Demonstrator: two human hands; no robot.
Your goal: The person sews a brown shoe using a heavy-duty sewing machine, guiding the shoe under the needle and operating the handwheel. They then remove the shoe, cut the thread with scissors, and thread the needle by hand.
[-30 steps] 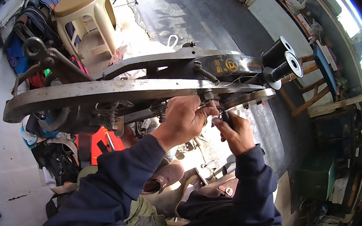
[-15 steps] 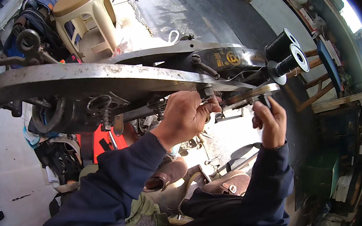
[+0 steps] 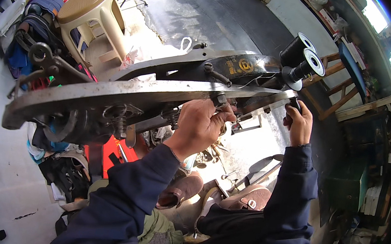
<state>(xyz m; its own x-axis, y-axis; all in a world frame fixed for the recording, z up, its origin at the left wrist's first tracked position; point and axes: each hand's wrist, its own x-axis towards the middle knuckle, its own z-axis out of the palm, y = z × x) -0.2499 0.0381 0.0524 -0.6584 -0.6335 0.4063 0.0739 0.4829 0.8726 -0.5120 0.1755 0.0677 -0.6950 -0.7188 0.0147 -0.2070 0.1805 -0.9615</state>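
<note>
A hand-cranked sewing machine [image 3: 112, 87] of dark metal with bright, worn edges stretches across the middle. My right hand [image 3: 299, 125] is closed around the black crank handle [image 3: 296, 104] at its right end, at the tip of a flat metal arm. Under the machine's middle, beside a large bolt [image 3: 219, 98], my left hand [image 3: 199, 125] is closed with thumb and fingers pinched together. What lies between those fingertips is hidden. Two spools of black thread, a rear spool [image 3: 294, 50] and a front spool [image 3: 303, 69], stand on the right end of the machine.
A beige plastic stool [image 3: 89, 16] stands at the far left beside piled bags and cloth [image 3: 38, 10]. A wooden chair [image 3: 345, 74] is at the right, near crowded shelves. Below the machine are a red item [image 3: 115, 156], loose parts, and my brown shoes [image 3: 182, 191].
My right hand has moved right and slightly up with the crank handle, and the crank arm has swung. The machine's left end has shifted to the right. My left hand stays in place.
</note>
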